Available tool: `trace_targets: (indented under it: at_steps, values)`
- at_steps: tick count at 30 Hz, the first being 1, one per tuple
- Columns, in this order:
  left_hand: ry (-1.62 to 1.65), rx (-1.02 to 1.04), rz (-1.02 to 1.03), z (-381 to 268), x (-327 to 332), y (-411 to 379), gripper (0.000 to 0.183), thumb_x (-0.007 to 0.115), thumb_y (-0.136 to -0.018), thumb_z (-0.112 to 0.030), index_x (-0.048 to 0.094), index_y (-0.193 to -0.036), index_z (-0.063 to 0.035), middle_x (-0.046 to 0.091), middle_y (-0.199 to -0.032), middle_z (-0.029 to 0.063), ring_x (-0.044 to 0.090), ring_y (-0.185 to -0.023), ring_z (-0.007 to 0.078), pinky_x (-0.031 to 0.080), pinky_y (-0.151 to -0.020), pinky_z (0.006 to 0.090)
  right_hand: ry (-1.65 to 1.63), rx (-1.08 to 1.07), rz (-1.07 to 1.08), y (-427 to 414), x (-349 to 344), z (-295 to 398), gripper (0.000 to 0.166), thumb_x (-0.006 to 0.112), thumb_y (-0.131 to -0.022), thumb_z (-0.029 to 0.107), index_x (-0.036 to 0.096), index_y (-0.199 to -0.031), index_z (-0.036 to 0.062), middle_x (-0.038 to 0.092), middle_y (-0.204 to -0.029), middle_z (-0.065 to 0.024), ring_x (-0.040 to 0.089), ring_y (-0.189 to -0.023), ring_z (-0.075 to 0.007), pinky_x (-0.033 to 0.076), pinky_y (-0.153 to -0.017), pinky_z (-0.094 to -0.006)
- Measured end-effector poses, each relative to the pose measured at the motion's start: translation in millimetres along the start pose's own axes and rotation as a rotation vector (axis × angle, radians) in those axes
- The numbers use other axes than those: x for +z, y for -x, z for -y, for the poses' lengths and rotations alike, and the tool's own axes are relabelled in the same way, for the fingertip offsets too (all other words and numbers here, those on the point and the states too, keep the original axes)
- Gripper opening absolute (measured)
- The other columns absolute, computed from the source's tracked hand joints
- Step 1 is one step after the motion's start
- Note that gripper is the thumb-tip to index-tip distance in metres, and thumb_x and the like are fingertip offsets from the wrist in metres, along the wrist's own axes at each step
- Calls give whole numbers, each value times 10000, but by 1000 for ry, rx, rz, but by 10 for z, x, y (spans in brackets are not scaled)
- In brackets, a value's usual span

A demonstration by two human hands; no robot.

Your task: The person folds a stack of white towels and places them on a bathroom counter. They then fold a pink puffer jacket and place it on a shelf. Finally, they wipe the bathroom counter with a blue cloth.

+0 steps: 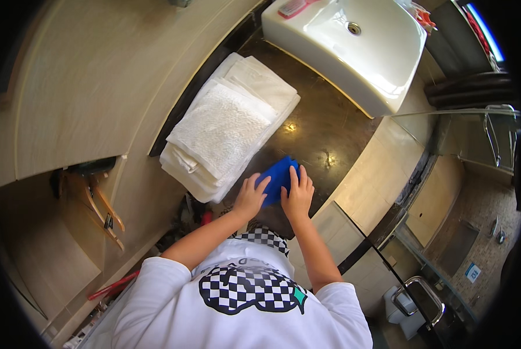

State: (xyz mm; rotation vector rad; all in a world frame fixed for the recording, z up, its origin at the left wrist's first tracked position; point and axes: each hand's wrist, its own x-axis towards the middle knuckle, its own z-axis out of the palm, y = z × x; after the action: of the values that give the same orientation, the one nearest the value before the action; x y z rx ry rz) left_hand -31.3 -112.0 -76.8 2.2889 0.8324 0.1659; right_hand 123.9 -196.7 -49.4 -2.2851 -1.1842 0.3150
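Observation:
A folded blue cloth (275, 182) lies on the dark countertop (313, 126), near its front end. My left hand (250, 199) rests on the cloth's left edge, thumb and fingertips touching it. On the opposite edge, my right hand (298, 193) lays its fingers over the blue fabric. Both hands look spread rather than closed around it. Just beyond my left hand is a stack of folded white towels (230, 126), with a smaller terry towel on top.
A white ceramic basin (343, 65) stands at the counter's far end, with a pink hairbrush (293, 8) on its rim. Wooden hangers (97, 209) hang at the left. To the right are a glass panel (365, 244) with a chrome handle (430, 301) and a tiled shower area.

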Motion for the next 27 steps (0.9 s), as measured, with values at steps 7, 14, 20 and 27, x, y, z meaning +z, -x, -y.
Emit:
trace_targets:
  at_steps: [7,14,20,27]
  values:
    - [450,-241,-33,-285,-304,25,339,796,-721,-97,629,-1003,-9,642,-982,160,638,-863,299,513,-791,364,-374,225,146,66,62,-112,440,773,-718,53,627,-1130,1,663,-1040,-207,663,-940,-343,519,-830,-395]
    - [1149,-302,129,-462,-1186,388,297,717,-815,-46,537,-1050,-59,572,-1279,85,556,-1071,140,487,-909,327,-951,112,507,-176,-449,57,600,825,-720,129,565,-1247,5,553,-1291,-98,544,-1174,-204,421,-1015,-360]
    - [1252,-272,101,-534,-1578,964,326,732,-838,-107,544,-1101,-63,587,-985,11,538,-928,80,455,-827,261,-1381,225,1015,-132,-544,664,857,877,-648,195,466,-1366,-29,643,-1151,-121,627,-1047,-223,484,-945,-353]
    - [1148,-381,-536,-200,-1765,1676,341,745,-870,-116,560,-1149,-54,616,-1002,8,584,-936,94,486,-857,268,-1471,380,865,266,-200,1632,408,769,-767,-6,602,-1139,1,679,-1067,-92,657,-959,-204,524,-874,-350]
